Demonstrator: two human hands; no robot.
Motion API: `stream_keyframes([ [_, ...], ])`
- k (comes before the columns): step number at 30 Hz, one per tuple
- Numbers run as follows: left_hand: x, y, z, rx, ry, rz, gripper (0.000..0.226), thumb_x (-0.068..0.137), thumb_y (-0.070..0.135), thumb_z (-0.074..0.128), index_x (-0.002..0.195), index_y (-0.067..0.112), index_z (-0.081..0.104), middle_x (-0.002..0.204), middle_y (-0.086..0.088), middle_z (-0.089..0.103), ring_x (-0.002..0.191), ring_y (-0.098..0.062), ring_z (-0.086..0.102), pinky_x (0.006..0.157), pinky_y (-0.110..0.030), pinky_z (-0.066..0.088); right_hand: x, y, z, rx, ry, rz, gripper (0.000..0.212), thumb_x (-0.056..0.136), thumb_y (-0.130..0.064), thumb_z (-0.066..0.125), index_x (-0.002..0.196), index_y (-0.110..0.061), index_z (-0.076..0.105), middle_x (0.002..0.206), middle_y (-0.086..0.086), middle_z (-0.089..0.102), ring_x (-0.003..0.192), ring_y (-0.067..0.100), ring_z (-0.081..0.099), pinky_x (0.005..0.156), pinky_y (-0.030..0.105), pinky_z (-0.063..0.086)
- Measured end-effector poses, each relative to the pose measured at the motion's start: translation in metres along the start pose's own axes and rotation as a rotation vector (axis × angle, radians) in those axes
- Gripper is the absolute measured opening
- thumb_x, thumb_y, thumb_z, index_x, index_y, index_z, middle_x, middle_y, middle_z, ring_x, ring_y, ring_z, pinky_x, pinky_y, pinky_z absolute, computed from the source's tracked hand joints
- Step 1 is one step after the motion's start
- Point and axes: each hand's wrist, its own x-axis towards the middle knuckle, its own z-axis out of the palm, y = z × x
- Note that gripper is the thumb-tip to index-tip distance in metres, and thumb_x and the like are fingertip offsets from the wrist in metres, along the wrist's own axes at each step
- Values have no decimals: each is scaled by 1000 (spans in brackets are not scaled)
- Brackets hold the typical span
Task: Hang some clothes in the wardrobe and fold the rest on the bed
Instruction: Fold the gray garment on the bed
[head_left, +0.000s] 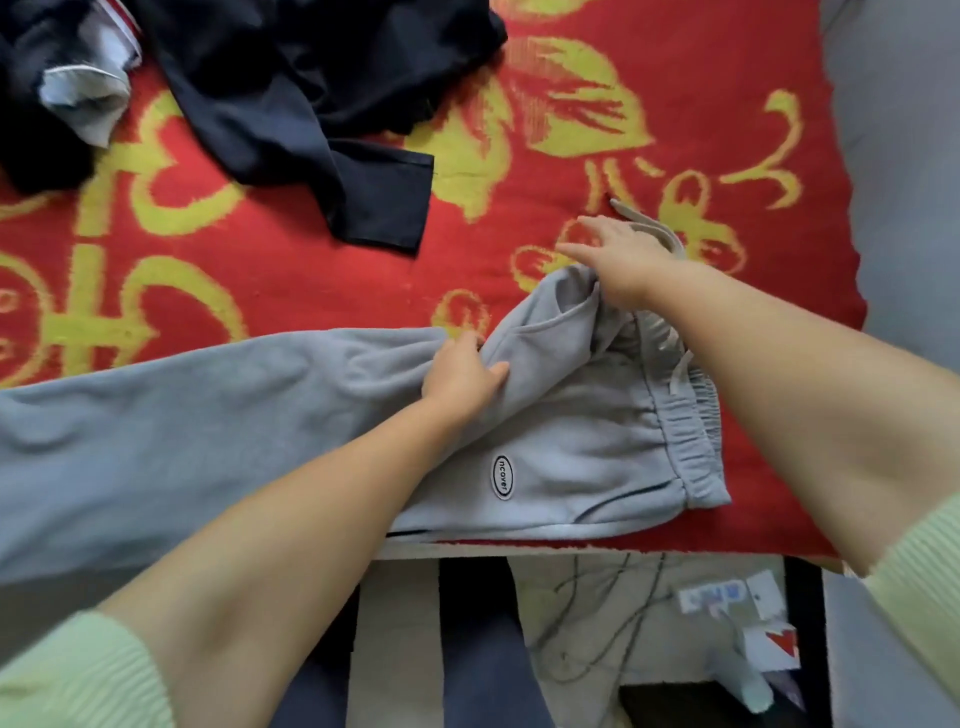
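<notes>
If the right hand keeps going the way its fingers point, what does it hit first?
Probably only the red blanket: the right hand points up-left past the grey sweatpants; the dark clothes lie much farther along.

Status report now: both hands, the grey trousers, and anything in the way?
Left hand pinches grey trousers at the crotch fold. Right hand open, fingers straight, at the waistband. Trousers flat on red blanket. Dark clothes heaped apart.
</notes>
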Motion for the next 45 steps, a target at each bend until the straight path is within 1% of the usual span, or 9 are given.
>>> stream_keyframes([
  [10,-86,17,23,336,223,678,23,64,2,71,75,6,51,77,-13,53,67,-33,54,49,-29,25,-92,27,11,-116,511,-350,19,62,-11,70,79,-8,61,85,12,58,86,33,57,73,39,34],
  [13,-112,14,58,418,50,856,20,64,0,71,78,3,58,78,-16,55,65,-33,56,48,-34,37,-149,36,49,-243,200,-414,19,69,-21,63,87,-14,61,91,8,60,87,31,60,70,35,36],
  [17,-124,-9,99,651,-454,502,38,90,26,54,125,13,46,121,-10,46,112,-30,47,89,-41,41,-199,45,122,-107,-374,-224,27,85,-36,52,110,-25,56,119,0,47,114,22,47,80,34,35],
  [21,-112,-20,101,555,-309,507,48,92,27,51,137,15,41,130,-8,44,119,-28,46,94,-38,40,-194,68,148,553,62,215,10,85,-24,56,77,-19,59,89,5,61,91,30,60,77,38,46],
  [23,-102,-18,95,517,-124,607,51,86,20,58,135,12,47,131,-11,49,118,-31,50,93,-37,43,-176,79,153,762,340,499,24,88,-29,62,105,-13,62,108,13,59,105,32,57,90,39,44],
  [26,-91,-12,91,591,-85,553,62,89,30,59,146,21,35,152,-15,30,140,-30,30,108,-48,30,-150,77,162,1118,87,675,78,82,-48,68,141,-6,37,135,17,49,123,30,50,103,40,40],
  [30,-80,-7,101,655,-441,265,66,97,52,35,151,39,-1,159,0,-18,147,-21,-15,115,-57,3,-135,69,166,1431,-57,656,48,80,-34,76,117,-9,58,115,11,65,96,21,65,83,32,50],
  [37,-81,-30,79,560,-101,224,60,100,51,24,152,35,0,160,3,-14,146,-14,-16,115,-53,-4,-167,105,146,1131,222,428,20,86,-11,69,106,-9,69,107,10,68,97,17,61,87,30,44],
  [45,-87,-106,35,349,-268,-84,62,97,57,27,151,40,1,157,3,-25,145,-17,-20,112,-61,4,-166,66,100,846,188,395,27,95,-18,56,117,-4,63,119,21,64,116,34,57,99,44,43],
])
